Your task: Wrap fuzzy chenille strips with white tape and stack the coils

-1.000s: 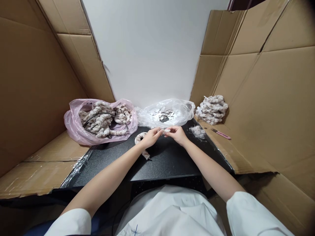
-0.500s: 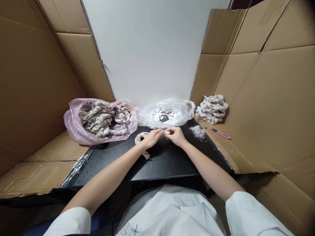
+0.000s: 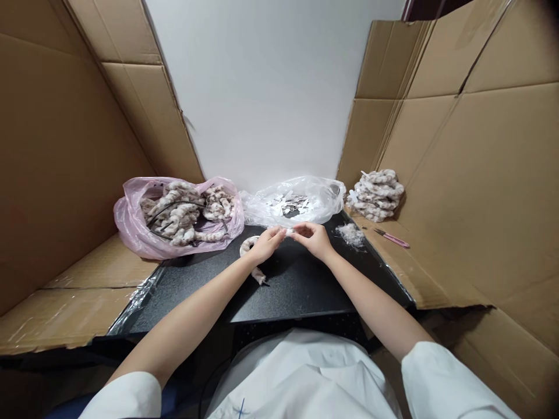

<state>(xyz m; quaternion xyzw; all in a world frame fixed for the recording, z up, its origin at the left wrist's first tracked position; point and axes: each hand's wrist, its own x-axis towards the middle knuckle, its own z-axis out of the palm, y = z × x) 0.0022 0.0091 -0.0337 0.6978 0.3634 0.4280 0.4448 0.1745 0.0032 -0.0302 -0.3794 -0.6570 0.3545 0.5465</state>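
Head: two hands [image 3: 267,245] [image 3: 315,240], one white piece [image 3: 289,231]

The pinched piece [image 3: 289,232] is white; the furry strip [image 3: 258,275] on the black desk [image 3: 301,285] is mottled cream and brown (dark-tipped). The bag [image 3: 127,228] at the far left corner is pink, the snips [image 3: 395,239] past the right edge pink-handled.

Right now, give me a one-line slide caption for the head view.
Both hands hold a small white piece over a black table, pink bag at left, fuzzy bundle at right.
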